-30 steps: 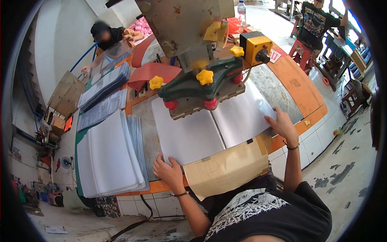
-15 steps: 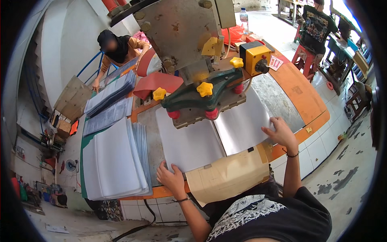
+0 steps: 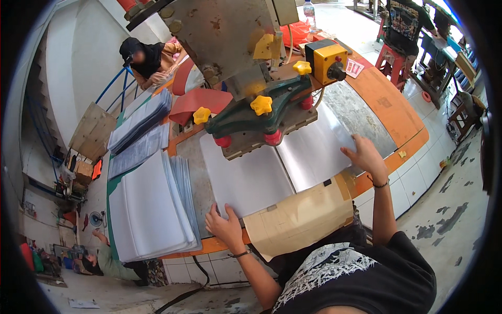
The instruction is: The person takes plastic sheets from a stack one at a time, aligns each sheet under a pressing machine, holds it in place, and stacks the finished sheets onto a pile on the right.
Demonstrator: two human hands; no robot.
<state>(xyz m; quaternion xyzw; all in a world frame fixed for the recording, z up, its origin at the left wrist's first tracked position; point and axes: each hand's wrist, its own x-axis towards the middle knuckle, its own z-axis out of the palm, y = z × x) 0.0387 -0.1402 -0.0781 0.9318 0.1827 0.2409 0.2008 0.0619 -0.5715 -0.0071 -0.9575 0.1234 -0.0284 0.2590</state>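
Leftmost, a stack of white sheets [image 3: 151, 209] waits beside the work. Nearer, the left hand [image 3: 226, 226] lies spread flat on the clear plastic sheet [image 3: 277, 167] under the press head [image 3: 259, 112]; the right hand [image 3: 366, 156] presses its far-right edge, fingers open. Seemingly they are squaring the sheet; both hands must hold it steady.

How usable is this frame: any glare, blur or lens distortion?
Head view: strong fisheye bending with a black rim; daylight glare on the right sheet beside the right hand; left hand and press sharp; the distant person's face is blurred.
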